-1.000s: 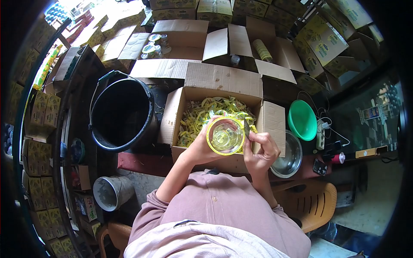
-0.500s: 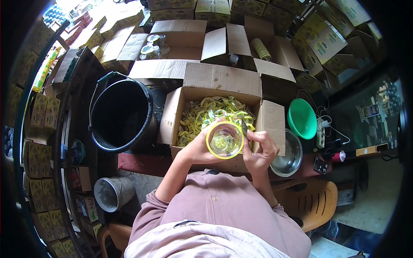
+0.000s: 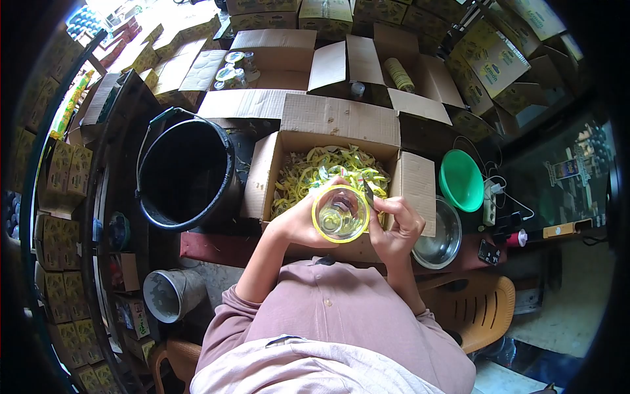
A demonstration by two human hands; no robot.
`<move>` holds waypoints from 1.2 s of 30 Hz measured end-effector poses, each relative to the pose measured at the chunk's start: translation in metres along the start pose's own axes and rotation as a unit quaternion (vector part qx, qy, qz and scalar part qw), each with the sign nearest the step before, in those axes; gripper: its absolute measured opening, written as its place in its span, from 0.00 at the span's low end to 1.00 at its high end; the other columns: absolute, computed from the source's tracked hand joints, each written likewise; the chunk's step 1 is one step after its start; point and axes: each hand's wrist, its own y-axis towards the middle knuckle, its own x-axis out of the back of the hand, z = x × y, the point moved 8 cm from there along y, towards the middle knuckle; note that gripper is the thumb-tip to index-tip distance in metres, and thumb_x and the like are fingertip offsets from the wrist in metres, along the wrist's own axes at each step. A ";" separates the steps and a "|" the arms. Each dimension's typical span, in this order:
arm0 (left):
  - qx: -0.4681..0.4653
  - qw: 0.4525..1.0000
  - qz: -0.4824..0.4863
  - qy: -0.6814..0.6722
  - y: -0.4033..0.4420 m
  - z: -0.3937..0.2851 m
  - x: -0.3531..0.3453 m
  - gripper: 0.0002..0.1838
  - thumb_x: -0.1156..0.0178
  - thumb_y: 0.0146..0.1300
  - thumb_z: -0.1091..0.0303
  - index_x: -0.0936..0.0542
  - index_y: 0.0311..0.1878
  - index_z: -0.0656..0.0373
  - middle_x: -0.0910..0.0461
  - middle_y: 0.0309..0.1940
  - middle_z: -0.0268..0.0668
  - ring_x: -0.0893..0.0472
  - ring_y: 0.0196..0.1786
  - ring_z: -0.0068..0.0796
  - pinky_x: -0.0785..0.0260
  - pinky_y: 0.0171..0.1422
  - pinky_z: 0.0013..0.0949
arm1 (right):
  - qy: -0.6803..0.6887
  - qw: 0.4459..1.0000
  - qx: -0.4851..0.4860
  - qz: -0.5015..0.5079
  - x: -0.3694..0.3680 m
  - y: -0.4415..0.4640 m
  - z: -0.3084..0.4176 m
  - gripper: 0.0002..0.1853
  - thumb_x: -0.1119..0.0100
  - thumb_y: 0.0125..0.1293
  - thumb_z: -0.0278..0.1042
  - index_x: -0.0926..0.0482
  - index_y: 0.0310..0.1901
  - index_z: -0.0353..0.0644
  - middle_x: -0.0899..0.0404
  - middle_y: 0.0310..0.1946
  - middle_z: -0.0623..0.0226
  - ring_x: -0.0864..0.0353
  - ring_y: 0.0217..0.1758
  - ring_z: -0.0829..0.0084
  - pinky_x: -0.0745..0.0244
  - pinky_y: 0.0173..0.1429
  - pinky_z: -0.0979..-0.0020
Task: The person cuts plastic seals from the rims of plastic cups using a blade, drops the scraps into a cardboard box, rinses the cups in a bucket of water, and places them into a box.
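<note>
My left hand is wrapped round a clear cup with a yellow rim, its open mouth tilted up at me. Close by its right side, my right hand is closed in a pinch on a small dark blade, whose tip points up beside the rim. Whether the blade touches the rim I cannot tell. Beyond both hands is an open cardboard box, filled with tangled yellow and whitish strips.
A large black bucket stands left of the box. To the right are a green bowl, a metal bowl and a power strip. Behind, an open carton holds lidded cups. A grey bucket sits lower left.
The cup has shifted very slightly left and tilted a little in my left hand. My right hand stays beside it with the blade.
</note>
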 end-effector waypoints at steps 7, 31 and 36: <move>-0.027 0.999 0.027 0.013 0.002 0.000 -0.006 0.33 0.29 0.35 0.67 0.29 0.48 0.63 0.34 0.47 0.38 0.32 0.51 0.29 0.39 0.57 0.29 | -0.009 1.000 0.001 -0.021 0.000 0.002 0.001 0.11 0.37 0.44 0.16 0.21 0.32 0.38 0.22 0.23 0.64 0.21 0.25 0.74 0.27 0.30 0.76; -0.044 0.989 -0.128 -0.053 -0.003 -0.010 0.018 0.39 0.34 0.38 0.76 0.40 0.58 0.63 0.36 0.49 0.37 0.29 0.51 0.27 0.37 0.57 0.30 | -0.058 0.996 -0.068 -0.006 0.008 -0.001 -0.029 0.22 0.38 0.47 0.17 0.25 0.48 0.40 0.21 0.26 0.64 0.20 0.26 0.75 0.26 0.32 0.76; -0.047 0.990 -0.121 -0.051 -0.001 -0.005 0.016 0.42 0.34 0.39 0.76 0.45 0.60 0.62 0.34 0.48 0.37 0.28 0.51 0.27 0.36 0.57 0.30 | -0.064 0.997 0.012 -0.027 0.006 0.004 0.010 0.13 0.37 0.48 0.19 0.20 0.38 0.41 0.22 0.25 0.64 0.21 0.25 0.74 0.27 0.31 0.76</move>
